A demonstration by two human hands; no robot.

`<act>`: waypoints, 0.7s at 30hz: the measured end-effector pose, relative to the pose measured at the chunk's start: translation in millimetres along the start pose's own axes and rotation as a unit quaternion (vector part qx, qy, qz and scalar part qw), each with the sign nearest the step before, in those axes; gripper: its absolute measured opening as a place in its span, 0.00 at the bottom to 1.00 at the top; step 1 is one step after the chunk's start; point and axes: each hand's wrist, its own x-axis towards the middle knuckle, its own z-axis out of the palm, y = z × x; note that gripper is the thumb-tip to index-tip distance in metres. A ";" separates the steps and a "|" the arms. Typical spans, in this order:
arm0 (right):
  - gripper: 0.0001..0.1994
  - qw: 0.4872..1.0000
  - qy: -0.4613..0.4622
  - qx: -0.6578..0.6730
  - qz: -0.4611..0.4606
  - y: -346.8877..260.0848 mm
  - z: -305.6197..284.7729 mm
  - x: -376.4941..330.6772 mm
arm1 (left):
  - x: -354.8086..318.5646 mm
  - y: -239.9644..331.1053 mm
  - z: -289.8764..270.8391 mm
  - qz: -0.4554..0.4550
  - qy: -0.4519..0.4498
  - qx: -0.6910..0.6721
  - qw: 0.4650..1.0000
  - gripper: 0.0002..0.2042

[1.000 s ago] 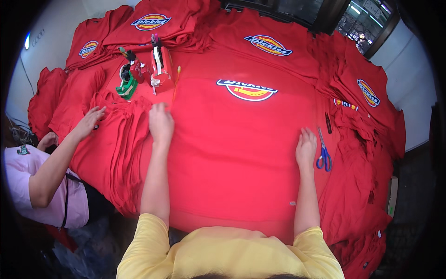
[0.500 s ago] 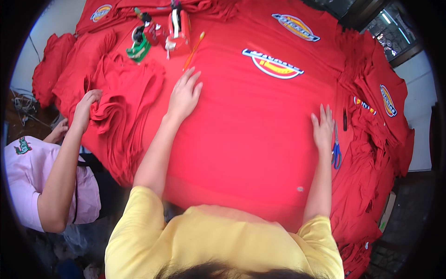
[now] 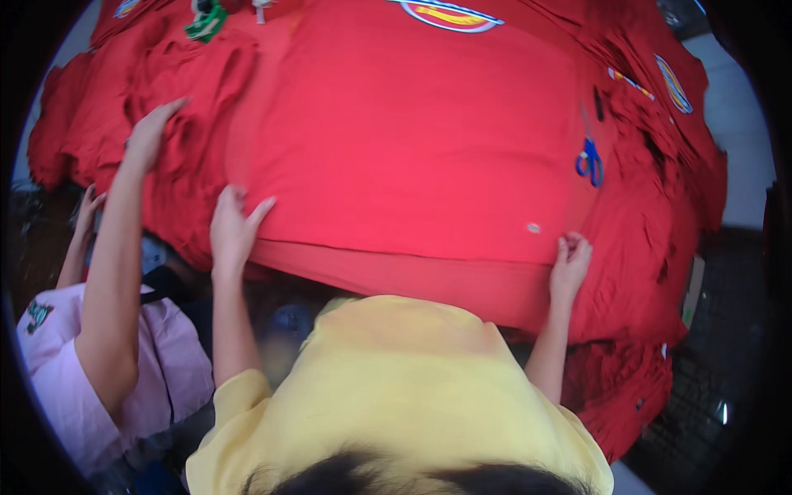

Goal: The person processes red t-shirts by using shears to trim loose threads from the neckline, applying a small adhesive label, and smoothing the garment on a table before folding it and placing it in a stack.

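Note:
A red T-shirt [image 3: 396, 165] with a printed emblem at its far end lies spread flat before me, a tiny label near its near right corner. My left hand [image 3: 233, 229] is at the shirt's near left corner, thumb spread away from the fingers, which are a little blurred. At the near right corner, my right hand [image 3: 571, 261] has its fingers bent in and pinched at the hem. Blue-handled scissors [image 3: 590, 162] lie just beyond that hand, beside the shirt's right edge. A second layer of red cloth [image 3: 388, 276] shows below the hem.
A co-worker in a pink top [image 3: 157, 371] stands at my left, one hand [image 3: 153, 136] over a heap of red garments [image 3: 186, 91]. More red garments [image 3: 652, 223] are piled on the right. A green tape dispenser [image 3: 206, 23] sits at the far left, and a dark slim tool [image 3: 598, 103] lies near the scissors.
My hands have drawn back toward me, from flat on the shirt to its near corners. The view has shifted, showing more of the near hem. The co-worker's hand has moved over the heap.

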 end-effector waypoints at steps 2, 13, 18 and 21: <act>0.06 0.989 -0.042 0.106 0.092 43.5 -1.1 -19.5 | -22.6 -19.7 -5.4 0.037 -0.009 0.023 0.999 0.19; 0.07 0.980 -0.103 0.161 0.050 25.3 -25.0 -18.2 | -29.7 -50.2 -10.6 -0.025 -0.120 -0.344 0.931 0.18; 0.13 0.988 -0.147 0.046 -0.025 28.0 -26.5 -17.7 | -33.0 -62.4 -13.3 -0.020 -0.100 -0.385 0.917 0.25; 0.14 0.982 -0.171 0.084 -0.001 30.1 -30.8 -17.3 | -32.4 -64.7 -15.0 -0.019 -0.111 -0.375 0.920 0.25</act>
